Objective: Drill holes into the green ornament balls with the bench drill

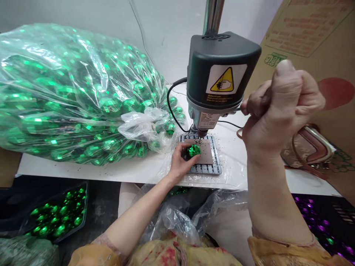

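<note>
Between the thumb and fingers of my left hand (181, 162) is a shiny green faceted ball (194, 149). It rests on a brownish square pad (207, 157) over the slotted metal base (217, 168) of a small drill press (222, 74). The thin drill bit (200, 140) points down right above the ball; whether it touches the ball I cannot tell. Raised at the right of the black drill head, my right hand (285, 99) is closed around the press's feed lever (239, 109), mostly hidden in the fist. Dark shavings lie scattered about the base.
A big tied clear bag (83, 92) of green balls fills the table's left side. Below it stands a bin (84, 218) of green balls. Right are a cardboard box (305, 33), a clasp purse (310, 147) and purple balls (318, 218) below. Plastic film (177, 218) covers my lap.
</note>
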The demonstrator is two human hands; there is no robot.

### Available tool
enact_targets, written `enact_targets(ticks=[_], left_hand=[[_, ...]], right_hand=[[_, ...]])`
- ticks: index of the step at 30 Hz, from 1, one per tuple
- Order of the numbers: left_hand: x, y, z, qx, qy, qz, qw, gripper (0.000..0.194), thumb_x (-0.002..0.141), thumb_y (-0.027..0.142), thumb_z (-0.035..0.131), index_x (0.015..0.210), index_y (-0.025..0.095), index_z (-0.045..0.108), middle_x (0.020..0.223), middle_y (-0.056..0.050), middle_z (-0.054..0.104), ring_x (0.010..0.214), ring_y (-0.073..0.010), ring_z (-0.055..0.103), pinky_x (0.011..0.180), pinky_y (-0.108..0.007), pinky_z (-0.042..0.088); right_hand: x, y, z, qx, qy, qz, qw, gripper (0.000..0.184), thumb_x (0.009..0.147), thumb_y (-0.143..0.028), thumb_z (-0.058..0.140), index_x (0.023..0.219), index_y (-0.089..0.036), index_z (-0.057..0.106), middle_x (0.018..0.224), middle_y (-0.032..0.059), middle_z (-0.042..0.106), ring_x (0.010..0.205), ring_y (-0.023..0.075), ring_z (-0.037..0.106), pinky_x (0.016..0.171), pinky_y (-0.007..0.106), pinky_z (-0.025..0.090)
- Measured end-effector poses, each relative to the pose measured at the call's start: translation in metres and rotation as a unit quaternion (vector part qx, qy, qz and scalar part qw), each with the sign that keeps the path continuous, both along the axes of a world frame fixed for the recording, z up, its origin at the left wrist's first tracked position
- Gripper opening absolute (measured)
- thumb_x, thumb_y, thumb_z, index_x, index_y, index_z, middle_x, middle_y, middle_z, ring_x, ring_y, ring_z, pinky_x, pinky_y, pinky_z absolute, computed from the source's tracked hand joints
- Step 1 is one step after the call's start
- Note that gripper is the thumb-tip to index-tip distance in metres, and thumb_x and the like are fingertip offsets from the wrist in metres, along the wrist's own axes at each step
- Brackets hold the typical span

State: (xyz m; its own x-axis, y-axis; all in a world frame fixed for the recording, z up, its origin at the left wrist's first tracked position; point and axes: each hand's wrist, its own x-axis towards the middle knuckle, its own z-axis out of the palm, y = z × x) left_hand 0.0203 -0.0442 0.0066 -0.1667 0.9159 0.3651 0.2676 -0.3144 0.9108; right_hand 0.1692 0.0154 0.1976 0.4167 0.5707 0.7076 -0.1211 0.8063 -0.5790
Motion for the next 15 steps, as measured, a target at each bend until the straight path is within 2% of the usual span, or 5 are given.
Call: enact_targets(ticks=[3, 6, 9, 12, 15], left_hand=[[-0.010, -0.042, -0.004, 0.128, 0.176, -0.029, 0.976, 0.032, 0.082, 0.038, 0.080, 0.106, 0.022, 0.065, 0.101, -0.008, 0.067, 0.093, -0.0229, 0.065, 0.080, -0.035, 0.052], [-0.026, -0.086, -0.013, 0.242, 0.376, -0.098, 0.889, 0.027, 0.088, 0.037, 0.075, 0.107, 0.021, 0.065, 0.094, -0.007, 0.067, 0.078, -0.0202, 0.062, 0.065, -0.032, 0.049], [-0.042, -0.110, -0.016, 0.244, 0.488, -0.153, 0.824, 0.039, 0.092, 0.053, 0.068, 0.110, 0.018, 0.065, 0.092, -0.008, 0.069, 0.072, -0.0209, 0.061, 0.059, -0.033, 0.049], [-0.055, -0.095, -0.010, 0.250, 0.434, -0.110, 0.858, 0.034, 0.098, 0.047, 0.061, 0.118, 0.019, 0.064, 0.091, -0.008, 0.069, 0.076, -0.0213, 0.064, 0.063, -0.032, 0.051], [-0.066, -0.036, -0.002, 0.145, 0.345, 0.030, 0.927, 0.022, 0.100, 0.021, 0.050, 0.117, 0.022, 0.064, 0.097, -0.008, 0.068, 0.089, -0.0218, 0.065, 0.080, -0.034, 0.053]], right_hand=[[0.000, 0.001, -0.004, 0.004, 0.001, -0.003, 1.000, 0.040, 0.093, -0.027, 0.057, 0.060, -0.022, 0.035, 0.047, -0.0084, 0.031, 0.041, 0.0028, 0.037, 0.043, 0.024, 0.033], [0.000, 0.003, -0.006, 0.016, -0.001, -0.004, 1.000, 0.039, 0.094, -0.030, 0.055, 0.062, -0.022, 0.034, 0.049, -0.0096, 0.031, 0.041, 0.0019, 0.036, 0.044, 0.022, 0.032], [0.001, 0.005, -0.006, 0.031, 0.004, 0.007, 0.999, 0.037, 0.092, -0.026, 0.054, 0.062, -0.023, 0.034, 0.047, -0.0106, 0.027, 0.039, 0.0027, 0.034, 0.041, 0.024, 0.029], [0.001, 0.006, -0.006, 0.043, 0.005, 0.015, 0.999, 0.036, 0.092, -0.023, 0.054, 0.062, -0.025, 0.034, 0.047, -0.0106, 0.026, 0.038, 0.0037, 0.034, 0.040, 0.027, 0.029], [0.000, 0.006, -0.006, 0.039, 0.013, 0.020, 0.999, 0.035, 0.092, -0.024, 0.054, 0.062, -0.024, 0.036, 0.049, -0.0099, 0.028, 0.040, 0.0031, 0.035, 0.041, 0.026, 0.030]])
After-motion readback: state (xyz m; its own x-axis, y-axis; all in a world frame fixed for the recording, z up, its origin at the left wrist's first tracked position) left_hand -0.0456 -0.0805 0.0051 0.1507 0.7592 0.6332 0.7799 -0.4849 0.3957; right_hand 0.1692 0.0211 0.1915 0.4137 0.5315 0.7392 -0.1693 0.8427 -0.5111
